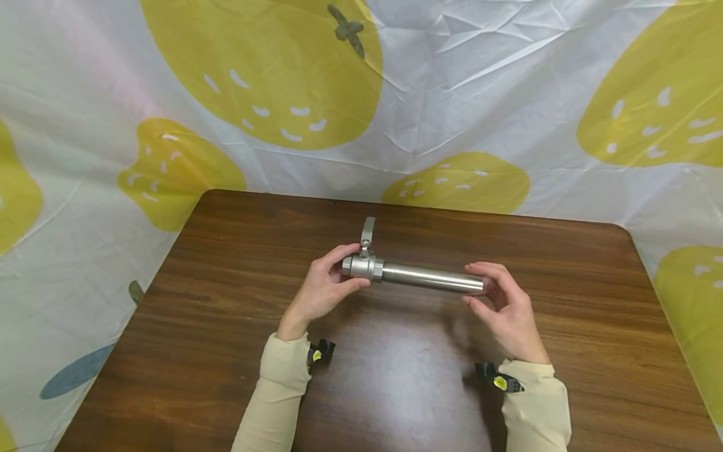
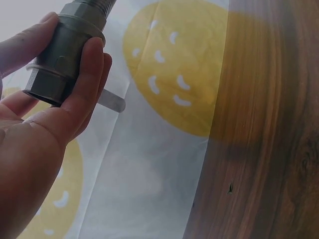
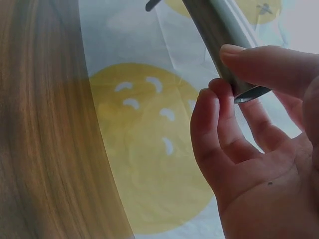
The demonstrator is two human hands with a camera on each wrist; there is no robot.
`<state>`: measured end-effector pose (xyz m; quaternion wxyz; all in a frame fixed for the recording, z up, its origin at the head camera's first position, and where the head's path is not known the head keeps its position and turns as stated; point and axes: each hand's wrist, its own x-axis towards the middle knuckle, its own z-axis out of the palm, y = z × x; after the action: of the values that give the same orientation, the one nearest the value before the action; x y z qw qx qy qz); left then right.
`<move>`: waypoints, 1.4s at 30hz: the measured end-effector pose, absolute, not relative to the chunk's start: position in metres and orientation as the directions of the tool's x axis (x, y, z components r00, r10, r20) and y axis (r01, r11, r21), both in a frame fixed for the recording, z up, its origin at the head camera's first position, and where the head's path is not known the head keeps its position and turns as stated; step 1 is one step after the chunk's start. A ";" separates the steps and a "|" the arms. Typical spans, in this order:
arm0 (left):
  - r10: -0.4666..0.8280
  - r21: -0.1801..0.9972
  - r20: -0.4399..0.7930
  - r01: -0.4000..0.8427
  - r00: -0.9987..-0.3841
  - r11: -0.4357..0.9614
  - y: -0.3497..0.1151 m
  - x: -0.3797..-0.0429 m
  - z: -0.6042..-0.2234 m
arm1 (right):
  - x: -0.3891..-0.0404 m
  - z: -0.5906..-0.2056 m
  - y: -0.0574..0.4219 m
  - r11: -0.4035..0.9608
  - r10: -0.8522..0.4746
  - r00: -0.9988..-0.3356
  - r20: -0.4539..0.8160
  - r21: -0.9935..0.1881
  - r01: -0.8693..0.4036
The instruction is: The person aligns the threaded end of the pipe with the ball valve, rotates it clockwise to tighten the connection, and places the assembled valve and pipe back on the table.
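A silver ball valve (image 1: 363, 267) and a smooth metal pipe (image 1: 432, 279) stand end to end, held above the table. The valve's lever handle (image 1: 368, 230) points away toward the back. My left hand (image 1: 322, 285) grips the valve body between thumb and fingers; in the left wrist view the valve's hexagonal end (image 2: 47, 87) shows between them, with threads visible past its far end. At the pipe's free end, my right hand (image 1: 508, 307) holds it between thumb and fingertips. The right wrist view shows the open rim of the pipe (image 3: 251, 93).
The brown wood-grain table (image 1: 198, 351) has rounded back corners. Behind and beside it hangs a white sheet (image 1: 474, 81) with yellow fruit prints. A black strap with a small camera (image 1: 322, 349) sits on the left wrist, and another camera (image 1: 486, 373) is on the right.
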<state>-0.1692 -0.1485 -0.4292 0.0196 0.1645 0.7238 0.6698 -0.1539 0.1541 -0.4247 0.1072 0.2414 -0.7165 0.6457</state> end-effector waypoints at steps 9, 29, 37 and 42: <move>0.266 0.980 0.169 0.190 -0.949 0.055 -0.147 -0.161 -0.409 | -0.153 -0.422 0.153 0.087 -0.211 -0.855 0.475 -0.862 -0.500; 0.253 0.982 0.156 0.179 -0.955 0.069 -0.149 -0.161 -0.407 | -0.149 -0.418 0.154 0.225 -0.205 -0.890 0.407 -0.866 -0.447; 0.256 0.977 0.174 0.199 -0.951 0.076 -0.148 -0.160 -0.407 | -0.149 -0.418 0.155 0.218 -0.197 -0.890 0.412 -0.866 -0.449; 0.264 0.982 0.168 0.186 -0.950 0.043 -0.146 -0.160 -0.408 | -0.149 -0.419 0.155 0.224 -0.193 -0.888 0.417 -0.863 -0.453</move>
<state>-0.1603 -0.1465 -0.4084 0.0291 0.1557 0.7217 0.6738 -0.1491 0.1552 -0.4189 0.1110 0.2086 -0.7743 0.5871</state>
